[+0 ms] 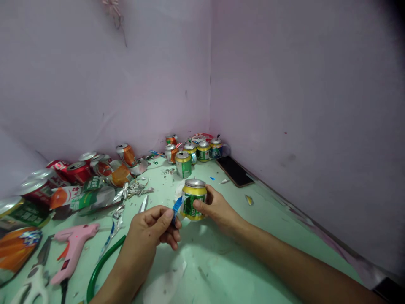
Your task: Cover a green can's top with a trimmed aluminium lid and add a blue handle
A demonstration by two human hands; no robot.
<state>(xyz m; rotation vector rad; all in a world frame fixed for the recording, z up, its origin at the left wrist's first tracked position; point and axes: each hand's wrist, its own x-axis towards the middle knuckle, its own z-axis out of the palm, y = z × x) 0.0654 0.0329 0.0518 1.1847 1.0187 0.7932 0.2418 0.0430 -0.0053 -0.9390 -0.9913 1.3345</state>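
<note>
My right hand (218, 207) is wrapped round a short green and yellow drink can (193, 192) with a silver top, thumb across its front. Between the thumb and fingers of my left hand (158, 226) is a narrow blue strip (177, 206), its upper end close against the can's left side. Whether the strip touches the can I cannot tell. Just behind stands another green can (183, 165) with an opened top. A blade (144, 203) lies on the table beyond my left hand.
Left of my hands lie a pink glue gun (75, 247), white-handled scissors (34, 280), a green tube (103, 264) and cut can scraps (133, 188). Several cans (79, 172) line the left wall; more (203, 151) stand in the corner. A phone (234, 171) lies along the right wall.
</note>
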